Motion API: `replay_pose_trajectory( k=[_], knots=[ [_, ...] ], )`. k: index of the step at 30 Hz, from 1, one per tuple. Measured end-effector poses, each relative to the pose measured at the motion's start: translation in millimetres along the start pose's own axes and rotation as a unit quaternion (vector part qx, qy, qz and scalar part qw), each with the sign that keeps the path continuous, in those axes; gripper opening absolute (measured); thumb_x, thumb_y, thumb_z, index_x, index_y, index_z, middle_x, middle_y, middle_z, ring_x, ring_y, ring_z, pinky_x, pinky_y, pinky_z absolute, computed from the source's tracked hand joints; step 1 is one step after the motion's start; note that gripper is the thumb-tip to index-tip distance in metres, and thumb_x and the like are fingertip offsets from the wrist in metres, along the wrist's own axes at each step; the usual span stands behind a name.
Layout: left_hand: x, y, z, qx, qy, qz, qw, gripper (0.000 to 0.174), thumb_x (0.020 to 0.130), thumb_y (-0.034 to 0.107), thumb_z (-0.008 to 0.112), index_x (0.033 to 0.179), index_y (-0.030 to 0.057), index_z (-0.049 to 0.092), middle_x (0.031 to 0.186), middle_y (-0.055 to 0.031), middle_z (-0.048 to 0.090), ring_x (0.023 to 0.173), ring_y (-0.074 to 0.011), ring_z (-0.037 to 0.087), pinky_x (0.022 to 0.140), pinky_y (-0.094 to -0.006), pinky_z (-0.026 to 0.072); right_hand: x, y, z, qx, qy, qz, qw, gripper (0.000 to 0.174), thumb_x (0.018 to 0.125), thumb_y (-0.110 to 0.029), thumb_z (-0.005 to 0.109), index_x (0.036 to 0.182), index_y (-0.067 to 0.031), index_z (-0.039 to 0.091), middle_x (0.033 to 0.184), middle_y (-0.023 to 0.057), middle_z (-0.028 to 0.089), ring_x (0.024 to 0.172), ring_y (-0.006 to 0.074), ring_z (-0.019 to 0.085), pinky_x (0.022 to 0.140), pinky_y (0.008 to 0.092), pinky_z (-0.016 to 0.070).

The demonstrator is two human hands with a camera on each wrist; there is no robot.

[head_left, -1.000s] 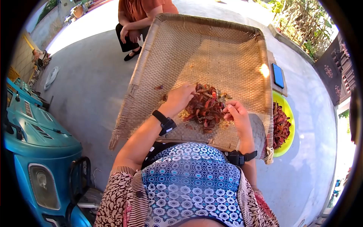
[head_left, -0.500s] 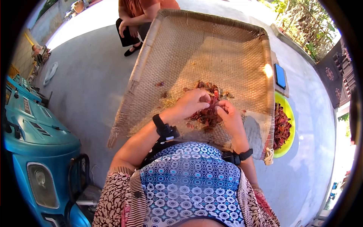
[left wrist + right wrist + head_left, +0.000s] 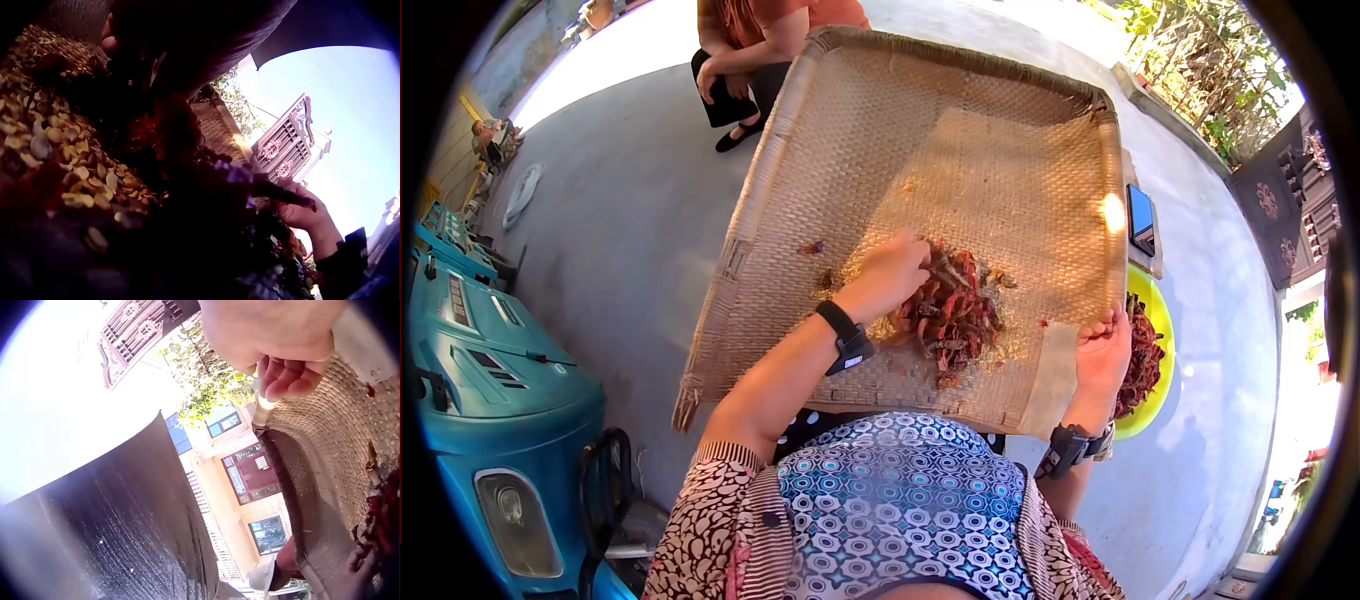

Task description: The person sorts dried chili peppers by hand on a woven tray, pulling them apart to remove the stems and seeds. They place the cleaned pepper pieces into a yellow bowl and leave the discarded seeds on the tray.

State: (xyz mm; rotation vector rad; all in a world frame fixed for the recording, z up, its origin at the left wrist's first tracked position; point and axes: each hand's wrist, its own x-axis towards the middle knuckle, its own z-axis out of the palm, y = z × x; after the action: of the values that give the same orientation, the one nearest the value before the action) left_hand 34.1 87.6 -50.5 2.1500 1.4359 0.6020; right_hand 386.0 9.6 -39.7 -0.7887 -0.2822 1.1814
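Note:
In the head view, my left hand [image 3: 887, 275] is at the upper left of a heap of dried red peppers [image 3: 952, 312], its curled fingers gripping a piece at the heap's edge. The left wrist view is dark there; a red piece [image 3: 178, 128] shows just under the hand, beside pale seeds [image 3: 81, 150]. My right hand [image 3: 1103, 350] is over the right rim of the woven tray [image 3: 1000, 180], beside a yellow-green basin [image 3: 1163, 400] of dried peppers. Its fingers [image 3: 290, 378] look curled in the right wrist view; whether they hold anything is hidden.
A phone [image 3: 1140, 218] lies beyond the tray's right rim. A person in an orange top [image 3: 765, 35] is at its far left corner. A teal vehicle [image 3: 500, 380] stands at left. Seeds and a few loose pieces [image 3: 811, 247] lie on the tray.
My right hand has moved right from the heap to the tray's rim by the basin. My left hand, which met it over the heap, is back at the heap's left side.

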Motion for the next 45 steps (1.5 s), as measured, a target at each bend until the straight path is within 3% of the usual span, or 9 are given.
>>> replay_pose_trajectory(
  k=[12,16,19,22,30,33,35,37,45],
  knots=[
    [-13.1,12.4,-11.8,-0.107,-0.064,0.097,0.987,0.021,0.081,0.017,0.066,0.098,0.0051,0.062,0.091,-0.0143,0.063,0.085,-0.0330,0.063,0.074,-0.0409,0.0510,-48.6,98.1,109.2,-0.472,-0.275,0.035,0.837,0.026,0.094,-0.010,0.064,0.118,-0.0015,0.058,0.085,0.0015,0.061,0.071,0.0062,0.054,0.062,0.0219,0.0467],
    [-16.1,5.9,-12.9,-0.125,-0.124,0.111,0.978,0.025,0.080,0.018,0.068,0.102,0.0068,0.064,0.098,-0.0113,0.062,0.087,-0.0317,0.063,0.078,-0.0397,0.0518,-48.2,107.0,103.0,-0.467,-0.246,0.015,0.849,0.017,0.094,-0.011,0.064,0.108,-0.0017,0.062,0.084,0.0013,0.062,0.070,0.0063,0.055,0.062,0.0219,0.0469],
    [-14.7,8.6,-28.3,-0.125,-0.050,0.018,0.991,0.025,0.082,0.015,0.067,0.106,0.0085,0.065,0.104,-0.0096,0.061,0.095,-0.0301,0.061,0.082,-0.0395,0.0515,-46.5,86.7,93.9,-0.452,-0.169,-0.038,0.875,0.012,0.095,-0.012,0.064,0.104,-0.0029,0.064,0.082,0.0010,0.062,0.068,0.0064,0.055,0.061,0.0217,0.0464],
    [-6.0,-18.6,-9.9,-0.016,0.143,0.096,0.985,0.026,0.083,0.008,0.065,0.109,0.0100,0.065,0.111,-0.0081,0.060,0.102,-0.0303,0.057,0.086,-0.0399,0.0504,-34.1,43.8,73.5,-0.447,-0.054,-0.158,0.879,0.012,0.097,-0.014,0.062,0.104,-0.0042,0.063,0.080,0.0003,0.060,0.066,0.0061,0.052,0.061,0.0214,0.0441],
    [-1.9,-32.4,-9.7,0.034,0.106,0.103,0.988,0.026,0.078,0.005,0.071,0.102,0.0113,0.065,0.111,-0.0034,0.060,0.098,-0.0294,0.052,0.088,-0.0382,0.0481,-6.4,-21.8,31.0,-0.308,0.169,-0.290,0.890,0.019,0.098,-0.017,0.060,0.112,-0.0050,0.060,0.077,-0.0009,0.055,0.061,0.0061,0.046,0.054,0.0200,0.0381],
    [-2.5,-32.4,-10.0,0.024,0.104,0.099,0.989,0.021,0.076,0.008,0.073,0.095,0.0110,0.064,0.106,-0.0023,0.061,0.096,-0.0286,0.052,0.087,-0.0369,0.0476,-14.4,29.5,50.3,-0.407,0.025,-0.202,0.890,0.020,0.097,-0.015,0.060,0.115,-0.0053,0.060,0.080,0.0000,0.058,0.063,0.0065,0.049,0.056,0.0197,0.0411],
    [-2.4,-30.1,-11.2,0.025,0.084,0.088,0.992,0.018,0.076,0.009,0.074,0.091,0.0109,0.064,0.102,-0.0023,0.062,0.095,-0.0283,0.052,0.087,-0.0364,0.0473,-24.1,60.6,74.1,-0.505,-0.101,-0.100,0.851,0.020,0.096,-0.014,0.061,0.114,-0.0042,0.061,0.085,0.0014,0.062,0.069,0.0084,0.056,0.062,0.0239,0.0474],
    [-0.4,-25.0,-15.9,0.037,0.045,0.066,0.996,0.015,0.077,0.009,0.074,0.089,0.0110,0.065,0.098,-0.0028,0.063,0.095,-0.0280,0.053,0.087,-0.0363,0.0469,-32.5,90.2,98.7,-0.628,-0.148,-0.146,0.750,0.019,0.094,-0.012,0.063,0.111,-0.0031,0.063,0.091,0.0049,0.066,0.077,0.0129,0.063,0.068,0.0283,0.0510],
    [-6.9,-31.9,-9.2,-0.076,0.082,0.093,0.989,0.013,0.079,0.010,0.073,0.091,0.0097,0.066,0.092,-0.0051,0.062,0.094,-0.0269,0.053,0.087,-0.0371,0.0469,-28.1,132.6,140.2,-0.725,-0.289,-0.238,0.578,0.020,0.085,-0.015,0.070,0.104,-0.0098,0.065,0.092,0.0064,0.065,0.085,0.0255,0.066,0.071,0.0361,0.0524]
  ],
)
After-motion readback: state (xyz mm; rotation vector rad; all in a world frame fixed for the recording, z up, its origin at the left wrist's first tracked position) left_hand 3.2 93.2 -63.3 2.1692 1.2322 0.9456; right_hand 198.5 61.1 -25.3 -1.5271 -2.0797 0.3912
